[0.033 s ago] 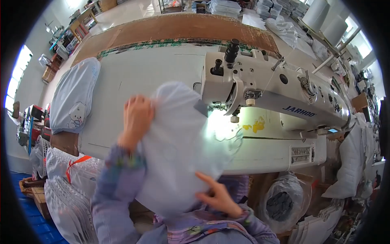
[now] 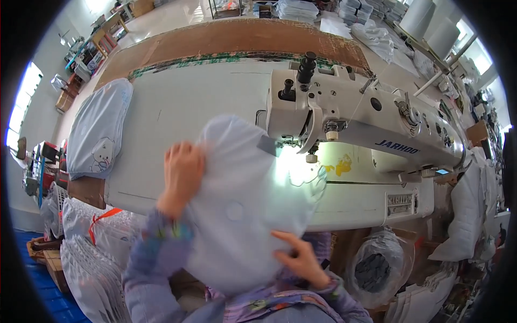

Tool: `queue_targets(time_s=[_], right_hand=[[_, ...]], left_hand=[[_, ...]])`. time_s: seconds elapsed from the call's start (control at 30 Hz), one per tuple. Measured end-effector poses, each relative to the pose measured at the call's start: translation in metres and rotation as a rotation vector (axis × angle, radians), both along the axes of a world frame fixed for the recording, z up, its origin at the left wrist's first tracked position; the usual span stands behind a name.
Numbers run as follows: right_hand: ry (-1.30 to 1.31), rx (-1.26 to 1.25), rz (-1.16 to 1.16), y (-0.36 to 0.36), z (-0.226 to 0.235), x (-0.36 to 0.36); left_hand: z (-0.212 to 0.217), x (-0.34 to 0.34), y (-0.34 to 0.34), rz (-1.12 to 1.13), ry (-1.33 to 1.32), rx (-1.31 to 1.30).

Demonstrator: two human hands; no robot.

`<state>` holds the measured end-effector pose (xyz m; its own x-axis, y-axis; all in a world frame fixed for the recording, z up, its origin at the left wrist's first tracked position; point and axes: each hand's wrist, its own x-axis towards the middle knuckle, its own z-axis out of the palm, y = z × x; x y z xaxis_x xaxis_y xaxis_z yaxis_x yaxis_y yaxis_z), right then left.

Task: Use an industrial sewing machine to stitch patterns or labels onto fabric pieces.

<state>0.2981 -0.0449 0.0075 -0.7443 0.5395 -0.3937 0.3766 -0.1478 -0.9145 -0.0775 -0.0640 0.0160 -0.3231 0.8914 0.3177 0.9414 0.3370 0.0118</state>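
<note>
A pale blue-white rounded fabric piece, slightly blurred, spans from the sewing machine's table to my lap. Its right part lies beside the lit needle area of the white sewing machine. A small dark grey tab shows at its upper right edge, close to the presser foot. My left hand is closed on the left edge of the fabric, its thumb hidden. My right hand rests on the lower right part of the fabric, with index finger and thumb spread apart.
Another pale blue fabric piece with a bear print lies at the table's left end. Stacked white pieces stand at lower left. A plastic bag of dark grey pieces sits below the table at right. Brown board borders the far side.
The fabric has shifted slightly toward me and to the right. My left hand has come down a little with it; my right hand has moved slightly to the right.
</note>
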Motion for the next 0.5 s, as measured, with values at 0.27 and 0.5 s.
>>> queue_targets(time_s=[0.27, 0.5], right_hand=[[0.08, 0.122, -0.332, 0.015, 0.02, 0.06], [0.025, 0.05, -0.248, -0.016, 0.028, 0.063]], left_hand=[[0.029, 0.077, 0.034, -0.38, -0.28, 0.131], [0.002, 0.083, 0.068, -0.567, -0.436, 0.132]])
